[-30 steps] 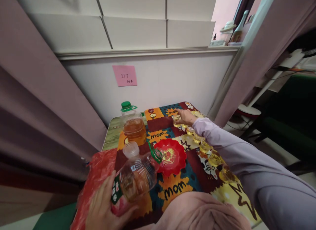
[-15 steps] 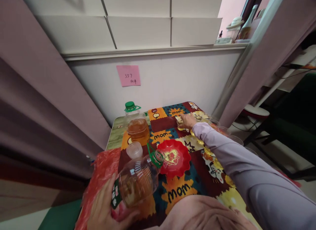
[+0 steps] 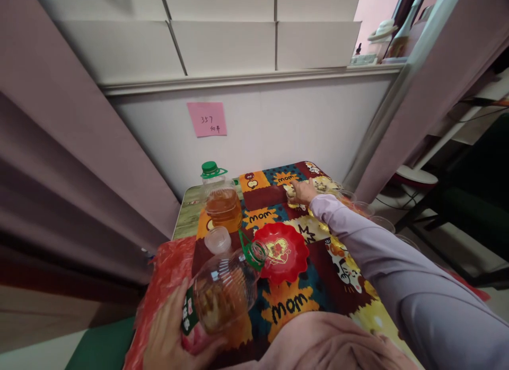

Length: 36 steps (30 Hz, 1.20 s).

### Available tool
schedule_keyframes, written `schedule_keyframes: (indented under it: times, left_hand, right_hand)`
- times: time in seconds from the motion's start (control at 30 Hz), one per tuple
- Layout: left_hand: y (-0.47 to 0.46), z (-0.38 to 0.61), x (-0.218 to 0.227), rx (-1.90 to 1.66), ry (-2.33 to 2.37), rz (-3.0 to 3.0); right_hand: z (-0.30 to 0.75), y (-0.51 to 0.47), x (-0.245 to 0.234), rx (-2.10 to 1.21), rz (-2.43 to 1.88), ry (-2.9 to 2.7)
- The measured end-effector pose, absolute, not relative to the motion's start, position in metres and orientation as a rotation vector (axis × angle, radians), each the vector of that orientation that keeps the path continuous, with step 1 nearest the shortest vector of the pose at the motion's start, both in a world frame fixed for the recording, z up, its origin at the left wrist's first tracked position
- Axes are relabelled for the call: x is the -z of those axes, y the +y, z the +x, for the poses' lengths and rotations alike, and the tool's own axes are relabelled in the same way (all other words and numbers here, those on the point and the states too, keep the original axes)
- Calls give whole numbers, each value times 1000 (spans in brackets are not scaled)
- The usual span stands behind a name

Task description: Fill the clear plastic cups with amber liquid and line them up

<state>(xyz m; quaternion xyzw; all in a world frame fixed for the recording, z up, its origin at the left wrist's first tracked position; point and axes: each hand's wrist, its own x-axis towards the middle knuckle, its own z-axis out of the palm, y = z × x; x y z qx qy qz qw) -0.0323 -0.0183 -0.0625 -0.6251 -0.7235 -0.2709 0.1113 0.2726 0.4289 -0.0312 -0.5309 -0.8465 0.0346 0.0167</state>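
Observation:
My left hand [image 3: 169,333] is wrapped round the lower body of a clear plastic bottle [image 3: 226,293] with some amber liquid in it. The bottle leans to the right, and its uncapped mouth with a green collar is over the left rim of a red scalloped dish [image 3: 297,258]. At the far right of the table, my right hand [image 3: 305,193] has its fingers curled at a small clear plastic cup [image 3: 291,196]. That cup is partly hidden by the hand.
A green-capped bottle of amber liquid [image 3: 222,205] stands at the back left, near a small clear cup [image 3: 218,240]. Several clear cups [image 3: 363,208] line the right edge. Red plastic film [image 3: 170,274] covers the left edge. The patterned tablecloth [image 3: 290,306] meets the white wall.
The view has shifted slightly. Both hands stay in nearly the same places, with the left still on the tilted bottle and the right still at the cup.

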Motion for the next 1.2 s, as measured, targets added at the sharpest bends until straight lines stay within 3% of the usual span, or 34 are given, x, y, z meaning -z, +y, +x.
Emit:
schedule_keyframes:
  times: [1.2]
  left_hand:
    - [-19, -28, 57, 824, -2104, -1835]
  right_hand:
    - [271, 425, 37, -128, -1715, -2540]
